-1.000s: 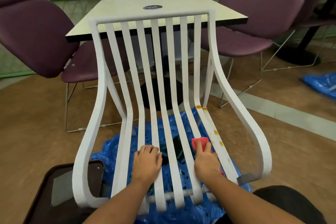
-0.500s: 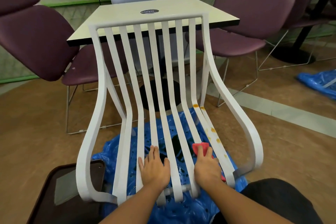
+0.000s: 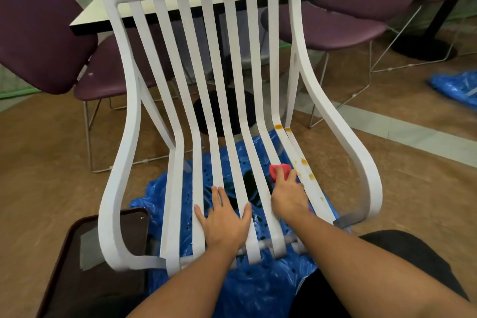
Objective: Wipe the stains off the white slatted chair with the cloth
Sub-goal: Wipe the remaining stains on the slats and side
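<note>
**White slatted chair (image 3: 124, 137): hand positions**

Your left hand (image 3: 224, 222) lies flat on the middle seat slats, fingers straight and spread. Your right hand (image 3: 289, 196) has its fingers curled around the red cloth (image 3: 278, 170), pressed on a right-side slat just beside the orange stains (image 3: 304, 162).

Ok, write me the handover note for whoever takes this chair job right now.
Left hand: flat, fingers spread, bracing the middle seat slats of the white chair.
Right hand: holds the red cloth on the right-side slats, beside the orange stains.
Done: the left and middle slats show no stains.
Left: the orange stains dot the two rightmost strips, from the seat bend toward the front edge; wipe these.
A blue plastic sheet lies under the chair.
</note>
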